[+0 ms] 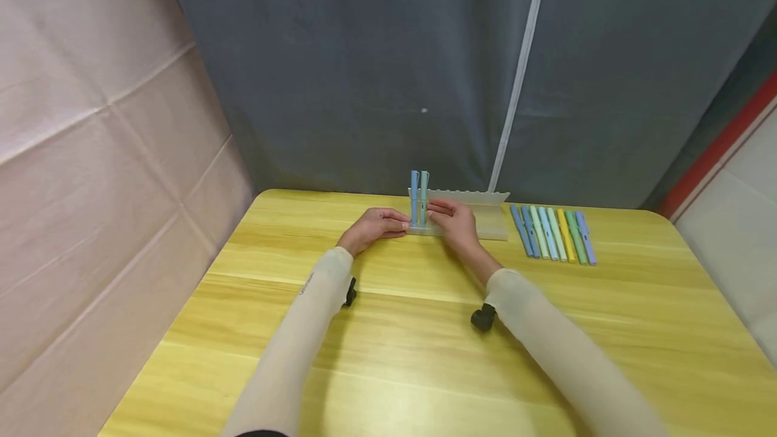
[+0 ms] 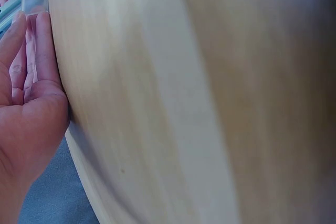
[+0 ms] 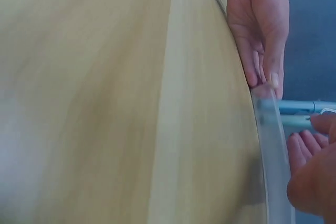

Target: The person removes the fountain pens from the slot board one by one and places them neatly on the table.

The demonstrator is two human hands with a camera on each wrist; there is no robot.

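Observation:
A clear plastic pen stand (image 1: 493, 224) with a notched upper edge stands near the table's back edge. At its left end, my left hand (image 1: 378, 228) grips the corner between thumb and fingers; the left wrist view shows this left hand (image 2: 31, 114) at the stand's end. A blue pen (image 1: 415, 195) and a mint-green pen (image 1: 423, 194) stand upright side by side in the stand. My right hand (image 1: 456, 226) pinches the mint-green pen from the right. In the right wrist view, the right thumb (image 3: 323, 121) overlaps this pen, and the index finger is hidden.
To the right of the stand, a row of several pens (image 1: 554, 235) in blue, green, yellow and purple lies on the wooden table (image 1: 413, 356). A dark grey curtain (image 1: 364, 73) hangs right behind the table, and a pale wall covering (image 1: 121, 187) is at the left.

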